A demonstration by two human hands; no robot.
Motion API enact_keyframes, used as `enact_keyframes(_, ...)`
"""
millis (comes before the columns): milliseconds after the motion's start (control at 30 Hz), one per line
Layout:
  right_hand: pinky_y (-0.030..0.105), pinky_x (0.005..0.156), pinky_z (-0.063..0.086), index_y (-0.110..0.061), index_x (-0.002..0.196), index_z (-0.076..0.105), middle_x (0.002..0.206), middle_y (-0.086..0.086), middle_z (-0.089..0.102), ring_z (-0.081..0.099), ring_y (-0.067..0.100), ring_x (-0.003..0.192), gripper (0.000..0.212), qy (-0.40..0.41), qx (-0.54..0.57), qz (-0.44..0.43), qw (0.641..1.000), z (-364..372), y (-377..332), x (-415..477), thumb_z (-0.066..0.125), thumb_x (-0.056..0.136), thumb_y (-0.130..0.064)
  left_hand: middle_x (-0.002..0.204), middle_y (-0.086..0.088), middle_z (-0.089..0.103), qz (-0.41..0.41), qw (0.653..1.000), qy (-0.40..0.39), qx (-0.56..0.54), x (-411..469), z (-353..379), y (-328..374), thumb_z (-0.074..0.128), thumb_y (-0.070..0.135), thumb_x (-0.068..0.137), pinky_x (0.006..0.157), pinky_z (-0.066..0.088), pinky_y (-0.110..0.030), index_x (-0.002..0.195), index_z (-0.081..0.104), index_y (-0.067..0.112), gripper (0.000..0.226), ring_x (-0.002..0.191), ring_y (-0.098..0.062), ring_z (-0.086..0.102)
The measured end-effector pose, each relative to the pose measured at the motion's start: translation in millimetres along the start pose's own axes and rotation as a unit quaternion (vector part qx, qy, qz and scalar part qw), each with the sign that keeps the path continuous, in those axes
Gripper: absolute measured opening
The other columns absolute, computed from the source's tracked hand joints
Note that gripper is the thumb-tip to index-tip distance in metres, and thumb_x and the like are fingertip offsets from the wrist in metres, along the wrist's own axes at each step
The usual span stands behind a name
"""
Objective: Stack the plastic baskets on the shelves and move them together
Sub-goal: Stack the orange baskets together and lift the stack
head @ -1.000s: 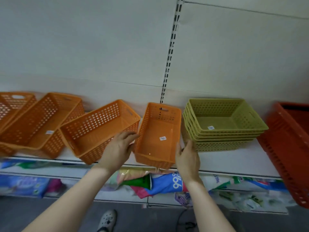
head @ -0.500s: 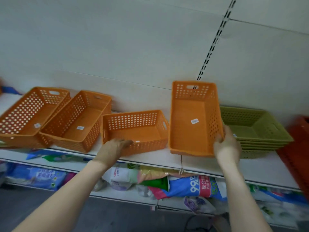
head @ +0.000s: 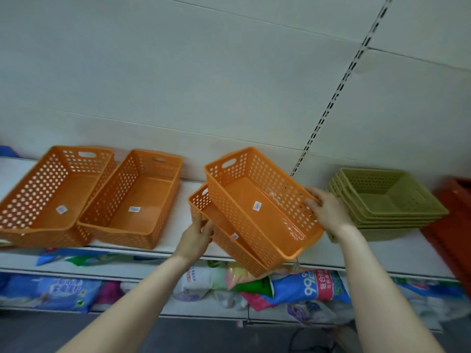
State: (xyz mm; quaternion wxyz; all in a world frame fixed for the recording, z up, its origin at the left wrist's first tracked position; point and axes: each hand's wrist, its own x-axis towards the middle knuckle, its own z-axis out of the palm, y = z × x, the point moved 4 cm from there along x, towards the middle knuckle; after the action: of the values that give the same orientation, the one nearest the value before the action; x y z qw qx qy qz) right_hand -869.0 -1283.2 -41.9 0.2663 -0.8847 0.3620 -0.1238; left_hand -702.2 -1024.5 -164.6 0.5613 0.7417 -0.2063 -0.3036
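My right hand grips the right wall of an orange perforated basket, held tilted over the shelf. Under it sits a second orange basket, partly nested beneath the first, and my left hand holds its near-left rim. Two more orange baskets stand side by side on the white shelf: one at the far left, the other beside it. A stack of several green baskets rests to the right.
A red crate stands at the far right of the shelf. A slotted metal upright runs up the white back wall. Bagged goods fill the lower shelf, below the shelf's front edge.
My right hand has swung its orange basket left and down onto the basket held by my left hand. The view has shifted left.
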Motion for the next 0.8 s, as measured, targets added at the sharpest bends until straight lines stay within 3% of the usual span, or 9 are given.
enact_keyframes(100,0.029,0.087,0.042,-0.016,0.124,0.066,0.12,0.008,0.07,0.064,0.028,0.112,0.031,-0.014,-0.022,0.012,1.0,3.4,-7.3,11.0,0.06,0.094,-0.01,0.135,-0.01,0.057,-0.045,0.991,-0.029,-0.119,6.5,-2.2,1.8,0.043,0.044,0.099,0.094,0.05,-0.039,0.145,0.036,0.025,0.05,0.117,-0.029,0.059)
enact_keyframes(200,0.027,0.081,0.043,-0.014,0.123,0.066,0.114,0.006,0.07,0.064,0.022,0.103,0.031,-0.047,-0.014,0.025,0.998,8.8,-21.5,18.9,0.059,0.094,-0.007,0.134,-0.009,0.058,-0.075,0.983,-0.04,-0.16,11.7,-9.2,6.7,0.039,0.043,0.099,0.096,0.048,-0.036,0.143,0.042,0.016,0.052,0.116,-0.025,0.059)
enact_keyframes(267,0.027,0.082,0.045,-0.017,0.122,0.067,0.113,0.003,0.07,0.064,0.019,0.103,0.032,-0.068,-0.028,0.02,0.997,17.9,-30.5,22.5,0.06,0.093,-0.009,0.12,0.0,0.064,-0.087,0.978,-0.052,-0.183,14.3,-15.5,12.4,0.036,0.049,0.098,0.094,0.048,-0.033,0.135,0.048,0.012,0.054,0.108,-0.018,0.062)
enact_keyframes(333,0.031,0.087,0.049,-0.021,0.12,0.067,0.114,0.003,0.071,0.066,0.022,0.106,0.032,-0.078,-0.049,0.024,0.995,31.2,-35.4,23.0,0.059,0.091,-0.01,0.106,0.013,0.063,-0.091,0.977,-0.06,-0.181,18.8,-21.1,18.6,0.031,0.057,0.096,0.09,0.05,-0.031,0.125,0.051,0.019,0.052,0.1,-0.009,0.062)
enact_keyframes(400,0.032,0.089,0.047,-0.023,0.127,0.062,0.122,0.007,0.068,0.064,0.026,0.111,0.038,-0.091,-0.07,0.036,0.993,48.9,-30.5,19.1,0.056,0.092,-0.011,0.112,0.014,0.06,-0.091,0.977,-0.081,-0.174,24.8,-23.8,21.8,0.029,0.064,0.094,0.098,0.049,-0.036,0.124,0.05,0.026,0.053,0.108,-0.013,0.06)
enact_keyframes(500,0.036,0.091,0.048,-0.025,0.145,0.041,0.132,0.011,0.06,0.06,0.03,0.115,0.047,-0.171,-0.053,0.09,0.98,81.5,-10.7,0.4,0.049,0.099,-0.019,0.133,0.006,0.054,-0.081,0.979,-0.099,-0.16,30.7,-24.0,21.2,0.037,0.06,0.094,0.107,0.043,-0.042,0.138,0.047,0.022,0.058,0.125,-0.02,0.052)
enact_keyframes(600,0.035,0.085,0.05,-0.022,0.138,0.043,0.127,0.009,0.062,0.061,0.025,0.105,0.036,-0.195,-0.01,0.144,0.97,102.3,7.4,-13.1,0.044,0.102,-0.024,0.142,0.008,0.048,-0.046,0.989,-0.112,-0.081,31.7,-16.3,18.4,0.05,0.042,0.097,0.104,0.044,-0.038,0.147,0.036,0.03,0.054,0.13,-0.018,0.048)
enact_keyframes(700,0.032,0.078,0.045,-0.018,0.13,0.05,0.12,0.009,0.064,0.059,0.024,0.096,0.031,-0.167,-0.051,0.136,0.975,105.8,13.7,-7.2,0.042,0.102,-0.03,0.143,0.012,0.049,-0.02,0.993,-0.113,0.038,23.3,-7.9,20.2,0.054,0.035,0.095,0.108,0.044,-0.041,0.147,0.035,0.039,0.055,0.124,-0.016,0.056)
enact_keyframes(800,0.032,0.072,0.044,-0.02,0.113,0.053,0.11,0.009,0.066,0.057,0.024,0.086,0.021,-0.144,-0.084,0.129,0.977,107.0,13.3,-4.6,0.038,0.101,-0.027,0.144,0.002,0.053,0.04,0.983,-0.05,0.174,12.4,-17.3,27.7,0.052,0.023,0.096,0.108,0.041,-0.032,0.145,0.043,0.026,0.05,0.126,-0.018,0.055)
